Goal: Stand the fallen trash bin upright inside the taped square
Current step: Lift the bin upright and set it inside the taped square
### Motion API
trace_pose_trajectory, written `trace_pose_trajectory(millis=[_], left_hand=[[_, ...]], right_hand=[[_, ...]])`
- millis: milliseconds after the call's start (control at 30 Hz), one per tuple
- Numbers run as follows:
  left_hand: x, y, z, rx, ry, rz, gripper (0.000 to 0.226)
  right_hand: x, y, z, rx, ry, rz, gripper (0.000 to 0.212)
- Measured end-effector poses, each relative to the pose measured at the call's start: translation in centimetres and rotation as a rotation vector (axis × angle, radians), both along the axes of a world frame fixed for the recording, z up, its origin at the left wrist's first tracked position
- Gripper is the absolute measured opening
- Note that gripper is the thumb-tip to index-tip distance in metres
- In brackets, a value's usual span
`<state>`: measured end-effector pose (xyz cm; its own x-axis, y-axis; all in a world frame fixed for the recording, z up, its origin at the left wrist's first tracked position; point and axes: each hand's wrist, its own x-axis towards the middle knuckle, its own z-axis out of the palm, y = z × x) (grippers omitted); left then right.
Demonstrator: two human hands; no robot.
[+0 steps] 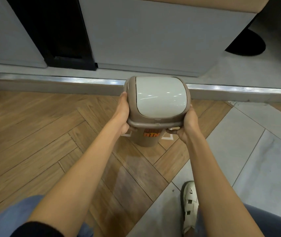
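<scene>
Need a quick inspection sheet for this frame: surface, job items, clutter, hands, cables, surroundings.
Surface: wood herringbone floor, meeting grey tile on the right.
Job's things: trash bin upright, white swing lid on a tan body, orange label on the front; white taped square shows only as corner pieces on either side of the bin's base, so whether the base is fully inside cannot be told.
Clutter: nothing seen.
Grippers: left hand and right hand grip opposite sides of the bin's rim.
Cables: nothing seen.
Surroundings: metal threshold strip, grey cabinet fronts with a dark gap, white shoe on the tile.
</scene>
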<state>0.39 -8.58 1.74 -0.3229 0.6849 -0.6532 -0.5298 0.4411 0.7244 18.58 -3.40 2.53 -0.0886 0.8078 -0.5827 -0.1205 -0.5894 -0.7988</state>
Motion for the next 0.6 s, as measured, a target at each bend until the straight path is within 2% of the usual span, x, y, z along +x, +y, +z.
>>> trace_pose_trajectory(millis=[100,200,600], left_hand=[[-0.5,1.3,-0.3,0.015,0.033,0.026,0.047],[-0.8,2.4,-0.6,0.047,0.019,0.035,0.037],[-2.9,6.8,-1.0,0.075,-0.005,0.0,0.046]], right_hand=[[-0.8,1.4,-0.4,0.04,-0.032,-0.004,0.042],[-1.5,2.8,-0.7,0.072,-0.062,0.0,0.036],[-2.2,8.1,-1.6,0.097,-0.077,0.087,0.029]])
